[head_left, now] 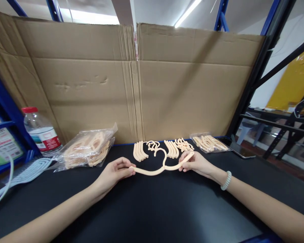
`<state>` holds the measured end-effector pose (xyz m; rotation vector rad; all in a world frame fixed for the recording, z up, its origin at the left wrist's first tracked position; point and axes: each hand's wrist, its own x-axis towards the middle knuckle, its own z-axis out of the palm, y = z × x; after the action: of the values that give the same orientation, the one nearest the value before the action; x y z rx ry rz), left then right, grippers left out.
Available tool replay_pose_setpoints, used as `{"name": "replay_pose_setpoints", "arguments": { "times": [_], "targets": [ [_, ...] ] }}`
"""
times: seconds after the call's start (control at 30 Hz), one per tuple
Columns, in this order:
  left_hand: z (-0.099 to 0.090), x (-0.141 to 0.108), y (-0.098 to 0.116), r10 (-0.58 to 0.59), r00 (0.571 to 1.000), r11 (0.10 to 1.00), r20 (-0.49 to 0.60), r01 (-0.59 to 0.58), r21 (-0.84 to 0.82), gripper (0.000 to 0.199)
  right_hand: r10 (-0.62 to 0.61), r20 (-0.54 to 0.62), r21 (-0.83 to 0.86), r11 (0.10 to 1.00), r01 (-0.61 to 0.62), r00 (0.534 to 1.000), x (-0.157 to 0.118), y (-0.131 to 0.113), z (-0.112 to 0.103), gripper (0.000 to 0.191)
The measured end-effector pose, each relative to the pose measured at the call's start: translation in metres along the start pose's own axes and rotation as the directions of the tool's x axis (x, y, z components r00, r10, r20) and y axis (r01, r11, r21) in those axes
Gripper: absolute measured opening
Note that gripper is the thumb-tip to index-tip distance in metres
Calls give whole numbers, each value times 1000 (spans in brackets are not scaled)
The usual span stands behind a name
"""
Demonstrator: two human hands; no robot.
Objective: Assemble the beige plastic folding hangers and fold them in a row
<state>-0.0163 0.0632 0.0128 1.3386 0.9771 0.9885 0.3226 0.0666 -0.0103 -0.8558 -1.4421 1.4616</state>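
Note:
A cream plastic hanger (152, 172) with a curved hook at its middle is held just above the black table. My left hand (119, 172) pinches the end of its left arm, and my right hand (194, 163) grips the right arm near its end. Behind it lie a row of curved cream pieces (139, 151) on the left and another row (171, 149) on the right. Loose cream hooks (152, 145) sit between the rows, and a small pile of similar pieces (184, 145) is beside the right row.
Plastic bags of cream parts lie at the left (87, 148) and right (209, 143). A bottle (44, 135) and a pale brush (31, 171) are at far left; a phone (239, 150) is at right. Cardboard (192, 84) stands behind the table.

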Motion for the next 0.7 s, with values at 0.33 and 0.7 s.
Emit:
{"name": "replay_pose_setpoints", "arguments": {
  "times": [0.33,0.7],
  "targets": [
    [-6,-4,-7,376,891,550,254,-435,713,10,-137,-19,-440,891,115,990,-1,-1,-6,33],
    [-12,-2,-13,474,777,240,415,-568,787,17,-256,112,-787,567,243,960,1,1,-12,22]
  ]
}}
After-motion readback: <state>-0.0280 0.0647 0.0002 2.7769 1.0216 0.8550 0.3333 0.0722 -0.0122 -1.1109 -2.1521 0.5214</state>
